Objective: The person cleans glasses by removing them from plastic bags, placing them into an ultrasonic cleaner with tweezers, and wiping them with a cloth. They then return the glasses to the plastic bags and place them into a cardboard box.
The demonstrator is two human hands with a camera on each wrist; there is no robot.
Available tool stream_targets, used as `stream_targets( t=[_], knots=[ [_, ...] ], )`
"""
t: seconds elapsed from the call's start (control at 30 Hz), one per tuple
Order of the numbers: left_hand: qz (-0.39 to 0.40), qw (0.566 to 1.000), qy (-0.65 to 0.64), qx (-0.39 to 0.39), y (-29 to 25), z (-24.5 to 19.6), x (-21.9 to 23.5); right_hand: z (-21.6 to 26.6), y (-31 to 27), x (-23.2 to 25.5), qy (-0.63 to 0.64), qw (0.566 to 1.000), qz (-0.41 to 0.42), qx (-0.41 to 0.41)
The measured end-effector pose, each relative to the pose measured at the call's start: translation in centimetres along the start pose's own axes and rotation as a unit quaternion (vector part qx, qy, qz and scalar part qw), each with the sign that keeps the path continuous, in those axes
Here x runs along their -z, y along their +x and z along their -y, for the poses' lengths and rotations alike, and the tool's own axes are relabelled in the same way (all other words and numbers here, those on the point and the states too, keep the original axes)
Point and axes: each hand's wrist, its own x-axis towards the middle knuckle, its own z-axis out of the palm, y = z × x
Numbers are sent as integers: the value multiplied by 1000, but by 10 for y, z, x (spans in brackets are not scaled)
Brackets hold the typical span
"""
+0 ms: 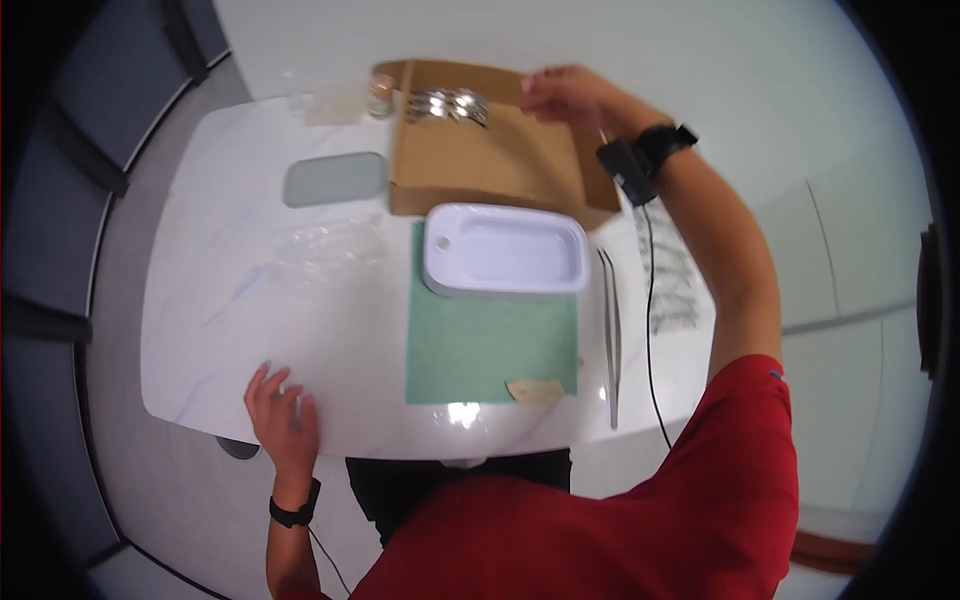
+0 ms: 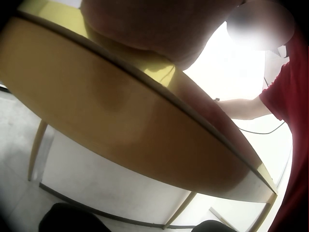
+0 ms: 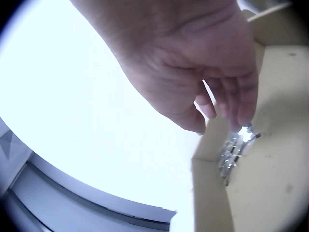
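My right hand (image 1: pixel 565 95) hovers by the far right side of an open cardboard box (image 1: pixel 500 165), with nothing in its loosely bent fingers. In the right wrist view its thumb stands apart from the fingers, and the fingertips overlap a cluster of shiny metal pieces (image 3: pixel 236 152) inside the box. Those pieces lie in the box's far left corner in the head view. At the table's near left edge is my left hand (image 1: pixel 285 415), its fingers spread and holding nothing. A white tub (image 1: pixel 505 291) sits between box and body, on a green sheet (image 1: pixel 490 345).
Long metal tweezers (image 1: pixel 612 340) lie right of the sheet, near several clear packets (image 1: pixel 672 290). A beige scrap (image 1: pixel 536 390) lies on the sheet's near edge. Left of the box are a grey flat lid-like piece (image 1: pixel 335 180), clear plastic (image 1: pixel 335 250) and a small jar (image 1: pixel 380 95).
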Motion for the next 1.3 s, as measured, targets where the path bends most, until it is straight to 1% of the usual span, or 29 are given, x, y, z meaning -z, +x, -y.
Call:
stream_targets(
  t=[0.03, 0.07, 0.1, 0.13, 0.2, 0.27, 0.33, 0.4, 0.47, 0.53, 0.6, 0.63, 0.73, 0.77, 0.83, 0.87, 0.97, 1.07, 1.17, 1.27, 1.3],
  knots=[
    [2, 1000, 1, -5, -2, 0, -1, 21, -29, 0, -24, 1000, -10, -2],
    [3, 1000, 3, -8, -4, 0, -3, 23, -48, 12, -16, 999, 6, 41],
    [3, 1000, 6, -11, -6, 0, -4, 39, -88, 15, -81, 992, 1, 95],
    [-2, 1000, 9, -15, -6, 0, -7, 43, -120, 26, -71, 990, 2, 119],
    [9, 1000, -3, -15, -9, -3, -8, 66, -201, 26, -121, 988, -41, 84],
    [6, 1000, -5, -17, -8, -3, -7, 34, -263, 47, -253, 953, -115, 117],
    [5, 1000, -10, -24, -9, -2, -7, 2, -317, 57, -258, 947, -186, 33],
    [4, 999, -16, -31, -10, -2, -8, -57, -355, 76, -231, 942, -240, -50],
    [0, 999, -20, -36, -11, -2, -9, -128, -380, 84, -175, 935, -301, -72],
    [2, 999, -28, -37, -11, 1, -10, -200, -398, 97, -178, 901, -382, -102],
    [-1, 999, -31, -34, -13, 4, -10, -245, -408, 103, -132, 879, -432, -155],
    [-1, 999, -33, -34, -13, 5, -10, -255, -409, 100, -98, 878, -432, -179],
    [-9, 998, -31, -47, -14, 11, -13, -275, -403, 92, -40, 881, -438, -173],
    [-12, 998, -28, -52, -13, 10, -12, -282, -400, 91, -39, 883, -442, -154],
    [-17, 998, -29, -61, -14, 11, -12, -291, -399, 96, -25, 895, -419, -150],
    [-19, 997, -28, -63, -14, 11, -11, -291, -397, 95, -19, 902, -406, -147],
    [-31, 997, -46, -55, -15, 9, -10, -289, -400, 91, -73, 900, -415, -112],
    [-39, 997, -50, -31, -20, 4, -7, -278, -410, 88, -105, 898, -424, -48],
    [-12, 988, -127, -90, -12, -63, 16, -221, -429, 72, -66, 907, -413, 39],
    [48, 962, -252, -87, -10, -120, 15, -142, -445, 43, -179, 904, -388, 22],
    [78, 952, -282, -92, -9, -137, 9, -126, -446, 35, -212, 897, -386, 36]
  ],
)
